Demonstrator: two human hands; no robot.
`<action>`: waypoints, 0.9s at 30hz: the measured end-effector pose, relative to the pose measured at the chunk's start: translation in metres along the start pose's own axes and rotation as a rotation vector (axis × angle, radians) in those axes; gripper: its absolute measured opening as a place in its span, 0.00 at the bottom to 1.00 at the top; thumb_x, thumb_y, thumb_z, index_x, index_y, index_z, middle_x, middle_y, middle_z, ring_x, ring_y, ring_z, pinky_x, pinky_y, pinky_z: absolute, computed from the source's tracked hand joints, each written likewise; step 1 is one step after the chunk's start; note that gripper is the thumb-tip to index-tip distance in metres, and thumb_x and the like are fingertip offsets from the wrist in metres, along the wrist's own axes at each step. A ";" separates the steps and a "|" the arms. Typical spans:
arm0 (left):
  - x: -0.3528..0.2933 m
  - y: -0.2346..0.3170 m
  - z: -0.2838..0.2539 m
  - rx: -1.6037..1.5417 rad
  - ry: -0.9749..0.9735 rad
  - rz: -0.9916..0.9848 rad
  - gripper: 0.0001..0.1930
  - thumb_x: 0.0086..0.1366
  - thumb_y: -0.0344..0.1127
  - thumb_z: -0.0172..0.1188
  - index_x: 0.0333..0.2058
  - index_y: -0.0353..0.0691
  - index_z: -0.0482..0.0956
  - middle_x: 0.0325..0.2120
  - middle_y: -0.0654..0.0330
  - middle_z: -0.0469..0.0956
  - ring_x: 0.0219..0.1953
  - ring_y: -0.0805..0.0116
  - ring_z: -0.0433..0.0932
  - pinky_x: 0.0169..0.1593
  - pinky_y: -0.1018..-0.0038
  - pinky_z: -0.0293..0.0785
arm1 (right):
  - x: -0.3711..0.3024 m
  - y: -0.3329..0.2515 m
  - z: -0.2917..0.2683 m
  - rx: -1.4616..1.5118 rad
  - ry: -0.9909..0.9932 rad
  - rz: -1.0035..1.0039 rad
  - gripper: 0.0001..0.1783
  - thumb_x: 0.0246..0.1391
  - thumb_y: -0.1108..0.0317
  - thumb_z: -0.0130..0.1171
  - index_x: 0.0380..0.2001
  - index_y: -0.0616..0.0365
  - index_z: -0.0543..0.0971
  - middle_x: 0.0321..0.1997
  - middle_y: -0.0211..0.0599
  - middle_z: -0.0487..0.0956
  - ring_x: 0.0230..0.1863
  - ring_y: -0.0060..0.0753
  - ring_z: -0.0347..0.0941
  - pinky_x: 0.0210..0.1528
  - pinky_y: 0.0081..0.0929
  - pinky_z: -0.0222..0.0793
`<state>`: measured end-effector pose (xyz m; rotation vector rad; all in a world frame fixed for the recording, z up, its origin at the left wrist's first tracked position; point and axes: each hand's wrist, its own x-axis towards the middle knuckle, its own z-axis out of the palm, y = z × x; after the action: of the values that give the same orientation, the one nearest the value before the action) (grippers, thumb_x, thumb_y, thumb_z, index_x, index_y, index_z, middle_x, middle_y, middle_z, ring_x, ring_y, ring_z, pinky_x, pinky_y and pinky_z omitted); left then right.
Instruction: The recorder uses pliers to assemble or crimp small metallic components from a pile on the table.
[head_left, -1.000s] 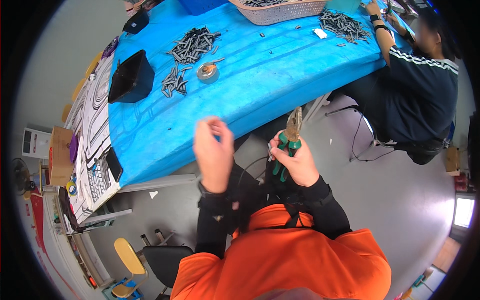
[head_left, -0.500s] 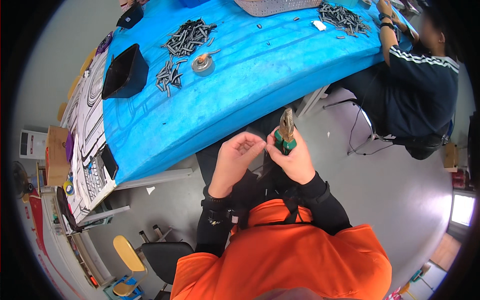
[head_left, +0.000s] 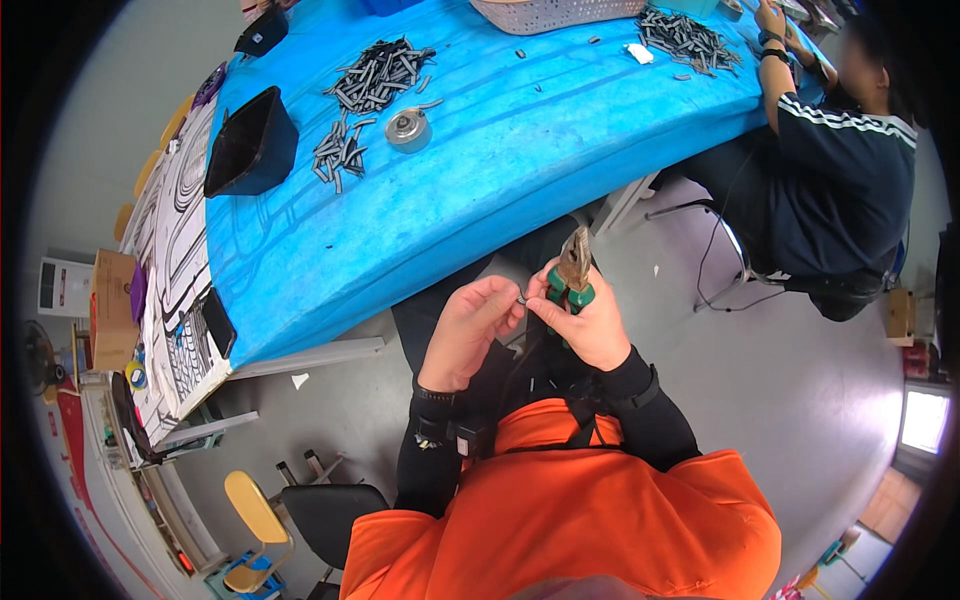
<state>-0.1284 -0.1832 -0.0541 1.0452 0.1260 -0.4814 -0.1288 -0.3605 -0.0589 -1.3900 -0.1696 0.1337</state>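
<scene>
My right hand (head_left: pixel 597 330) is wrapped round a pair of pliers (head_left: pixel 574 262) with green handles and worn metal jaws, which point up and away from me. Its thumb reaches across toward my left hand (head_left: pixel 468 330). Pinched in the left fingertips is a small dark piece (head_left: pixel 521 300), too small to name, and the right thumb tip is beside it. Both hands are held over my lap, in front of the table's near edge. On the blue-covered table (head_left: pixel 480 180) lie a heap of short grey-black strips (head_left: pixel 375 78), a smaller heap (head_left: pixel 339 155) and a round metal burner (head_left: pixel 407 129).
A black bin (head_left: pixel 252 145) stands at the table's left, with a dark phone-like slab (head_left: pixel 217 323) nearer. At the far side are a woven basket (head_left: pixel 555 14) and another strip heap (head_left: pixel 690 42). A co-worker (head_left: pixel 835 170) sits at right. Behind me at left is a black chair (head_left: pixel 335 520).
My left fingers have closed on the small piece near the right thumb. The pliers have turned slightly in my right hand. The orange flame in the burner no longer shows.
</scene>
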 end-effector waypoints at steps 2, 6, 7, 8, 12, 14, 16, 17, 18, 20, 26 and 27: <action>0.001 0.002 -0.001 -0.042 -0.040 -0.050 0.06 0.66 0.35 0.57 0.34 0.40 0.77 0.26 0.68 0.77 0.28 0.82 0.72 0.33 0.84 0.65 | 0.000 0.002 0.001 0.070 0.041 0.012 0.17 0.46 0.80 0.63 0.39 0.58 0.70 0.33 0.27 0.76 0.34 0.16 0.70 0.40 0.19 0.68; 0.002 0.005 -0.001 -0.019 -0.105 -0.120 0.05 0.66 0.35 0.57 0.34 0.41 0.76 0.26 0.68 0.76 0.28 0.82 0.72 0.32 0.85 0.65 | -0.002 0.001 0.003 0.093 0.059 0.012 0.17 0.46 0.80 0.63 0.39 0.59 0.70 0.33 0.28 0.76 0.35 0.18 0.71 0.40 0.19 0.68; 0.002 0.004 -0.001 -0.027 -0.105 -0.141 0.05 0.66 0.35 0.57 0.34 0.41 0.76 0.27 0.68 0.76 0.28 0.82 0.72 0.32 0.86 0.65 | -0.002 0.000 0.003 0.077 0.053 -0.006 0.17 0.46 0.81 0.63 0.39 0.59 0.70 0.33 0.28 0.76 0.35 0.18 0.71 0.40 0.20 0.69; 0.002 0.003 -0.002 -0.026 -0.106 -0.142 0.05 0.66 0.35 0.57 0.34 0.41 0.76 0.27 0.68 0.76 0.28 0.82 0.72 0.32 0.86 0.65 | -0.002 -0.001 0.004 0.061 0.047 -0.024 0.17 0.47 0.81 0.63 0.39 0.59 0.70 0.33 0.28 0.76 0.35 0.19 0.72 0.40 0.20 0.69; 0.003 -0.002 -0.001 -0.037 -0.080 -0.078 0.04 0.65 0.34 0.57 0.33 0.41 0.76 0.27 0.68 0.76 0.27 0.82 0.72 0.32 0.86 0.65 | -0.001 -0.007 0.011 0.242 0.044 0.002 0.17 0.46 0.81 0.63 0.39 0.59 0.70 0.33 0.28 0.76 0.35 0.20 0.72 0.40 0.21 0.69; 0.002 -0.002 0.002 -0.032 -0.053 -0.048 0.04 0.65 0.33 0.57 0.33 0.41 0.76 0.27 0.68 0.76 0.27 0.81 0.72 0.31 0.86 0.64 | -0.001 0.001 0.008 0.107 0.093 0.002 0.16 0.46 0.82 0.63 0.38 0.59 0.70 0.33 0.29 0.76 0.34 0.19 0.72 0.39 0.20 0.69; 0.001 -0.002 0.004 0.081 0.026 0.107 0.04 0.63 0.30 0.60 0.34 0.38 0.77 0.27 0.66 0.77 0.28 0.82 0.73 0.32 0.87 0.65 | 0.000 0.001 0.005 0.099 0.086 0.007 0.16 0.47 0.81 0.63 0.38 0.59 0.70 0.33 0.29 0.76 0.34 0.19 0.72 0.38 0.20 0.69; -0.001 -0.001 0.008 0.081 0.027 0.107 0.04 0.63 0.30 0.60 0.34 0.38 0.77 0.27 0.66 0.77 0.28 0.82 0.73 0.32 0.87 0.65 | 0.001 0.001 0.004 0.090 0.079 0.011 0.15 0.47 0.81 0.62 0.38 0.59 0.70 0.33 0.29 0.76 0.34 0.19 0.72 0.38 0.20 0.68; -0.003 0.001 0.012 0.215 0.072 0.178 0.04 0.61 0.29 0.61 0.35 0.36 0.77 0.28 0.66 0.78 0.30 0.82 0.74 0.33 0.86 0.66 | 0.002 0.000 0.004 0.090 0.078 0.012 0.15 0.47 0.81 0.62 0.38 0.59 0.70 0.33 0.29 0.76 0.34 0.19 0.72 0.38 0.20 0.68; -0.005 0.002 0.013 0.349 0.118 0.249 0.05 0.60 0.27 0.62 0.35 0.35 0.78 0.29 0.65 0.78 0.31 0.82 0.75 0.34 0.86 0.67 | 0.002 -0.003 0.005 0.030 0.100 -0.011 0.15 0.48 0.82 0.61 0.38 0.60 0.70 0.32 0.30 0.76 0.33 0.20 0.72 0.37 0.20 0.68; -0.004 0.008 0.017 0.423 0.162 0.330 0.03 0.61 0.25 0.61 0.33 0.32 0.80 0.29 0.66 0.79 0.33 0.82 0.76 0.36 0.86 0.69 | 0.004 -0.006 0.004 0.292 0.057 0.058 0.15 0.50 0.82 0.59 0.40 0.60 0.69 0.35 0.34 0.76 0.36 0.24 0.76 0.36 0.19 0.69; -0.004 0.008 0.018 0.408 0.178 0.360 0.03 0.61 0.25 0.61 0.33 0.32 0.80 0.29 0.66 0.78 0.33 0.82 0.76 0.36 0.86 0.69 | 0.004 -0.006 0.003 0.292 0.056 0.059 0.15 0.50 0.82 0.59 0.40 0.60 0.69 0.35 0.34 0.76 0.36 0.24 0.76 0.36 0.19 0.69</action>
<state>-0.1311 -0.1941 -0.0376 1.4763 -0.0069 -0.0839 -0.1253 -0.3577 -0.0518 -1.1063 -0.0591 0.1612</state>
